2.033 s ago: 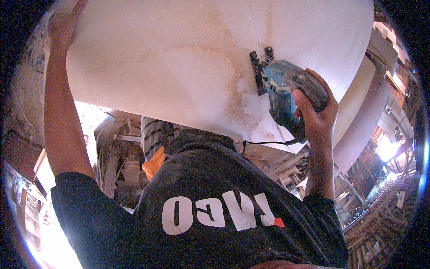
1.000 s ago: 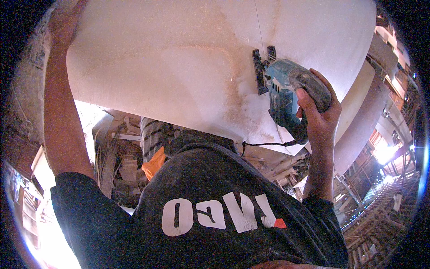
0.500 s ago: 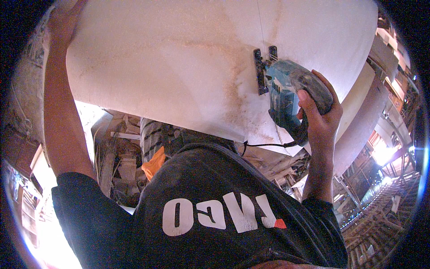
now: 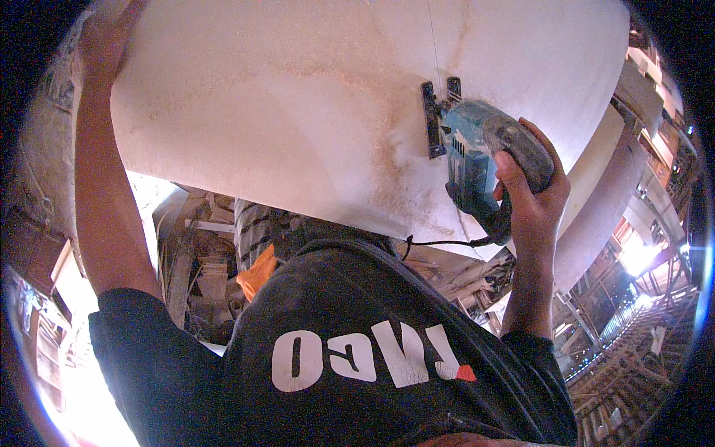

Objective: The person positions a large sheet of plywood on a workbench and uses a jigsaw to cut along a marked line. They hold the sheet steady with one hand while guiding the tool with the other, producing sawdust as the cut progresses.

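Observation:
My right hand (image 4: 532, 186) is wrapped round the handle of a blue-and-black jigsaw (image 4: 473, 153). The saw's dark base plate rests on a large pale sheet (image 4: 261, 141), over a thin line that runs up to the far edge of view. Its blade cannot be made out. Brown sawdust lies scattered on the sheet to the left of the saw. A black cord trails from the handle's rear end, over the near edge of the sheet. At the far left, my left hand (image 4: 104, 41) is against the sheet's side edge, its fingers hidden or cut off by the frame.
A treaded tyre (image 4: 252, 227) and an orange cloth-like piece (image 4: 257, 274) are below the sheet's near edge. Wood offcuts (image 4: 212, 279) lie beneath on the left. More pale curved sheets (image 4: 599, 201) stand at the right, with timber clutter beyond.
My left forearm and sleeve have shifted very slightly to the right. The jigsaw and my right hand are in nearly the same place on the sheet.

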The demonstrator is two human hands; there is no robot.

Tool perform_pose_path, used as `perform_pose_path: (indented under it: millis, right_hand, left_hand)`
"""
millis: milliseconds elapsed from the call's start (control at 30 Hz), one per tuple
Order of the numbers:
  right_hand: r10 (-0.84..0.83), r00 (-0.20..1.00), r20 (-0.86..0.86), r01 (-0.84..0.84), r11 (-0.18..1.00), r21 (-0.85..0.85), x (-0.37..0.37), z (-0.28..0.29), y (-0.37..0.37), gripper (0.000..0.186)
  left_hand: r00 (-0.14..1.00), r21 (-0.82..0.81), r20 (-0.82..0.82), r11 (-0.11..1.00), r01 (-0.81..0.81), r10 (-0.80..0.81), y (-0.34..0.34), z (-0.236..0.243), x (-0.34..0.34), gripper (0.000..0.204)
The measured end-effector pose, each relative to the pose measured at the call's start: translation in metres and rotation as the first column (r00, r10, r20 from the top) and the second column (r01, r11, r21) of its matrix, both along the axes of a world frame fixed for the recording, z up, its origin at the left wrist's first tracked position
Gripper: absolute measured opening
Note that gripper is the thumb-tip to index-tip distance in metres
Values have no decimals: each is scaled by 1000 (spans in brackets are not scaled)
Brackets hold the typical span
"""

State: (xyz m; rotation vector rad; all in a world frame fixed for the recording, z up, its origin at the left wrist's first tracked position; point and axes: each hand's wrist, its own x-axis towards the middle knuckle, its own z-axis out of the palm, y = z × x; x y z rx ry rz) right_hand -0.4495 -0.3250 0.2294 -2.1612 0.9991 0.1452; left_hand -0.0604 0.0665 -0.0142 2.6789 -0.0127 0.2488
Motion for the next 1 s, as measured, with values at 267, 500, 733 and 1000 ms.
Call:
perform_pose_path:
  millis: [267, 500, 733, 1000]
  right_hand:
    - [-51, 998, 23, 50, 998, 47, 4, 3, 0, 54]
    - [-21, 1000, 2, 21, 1000, 16, 6, 4, -3, 54]
    - [-117, 993, -12, 117, 990, 84, 9, 6, -3, 59]
    - [-137, 989, -53, 142, 984, 107, 15, 10, 0, 60]
  left_hand:
    - [984, 48, -152, 995, -90, 96, -12, 16, -3, 124]
    - [972, -7, -220, 997, -81, 78, -19, 29, -8, 124]
    - [984, -89, -176, 995, -50, 34, -15, 23, -9, 127]
    - [967, -33, -231, 992, -119, 109, -15, 20, -7, 128]
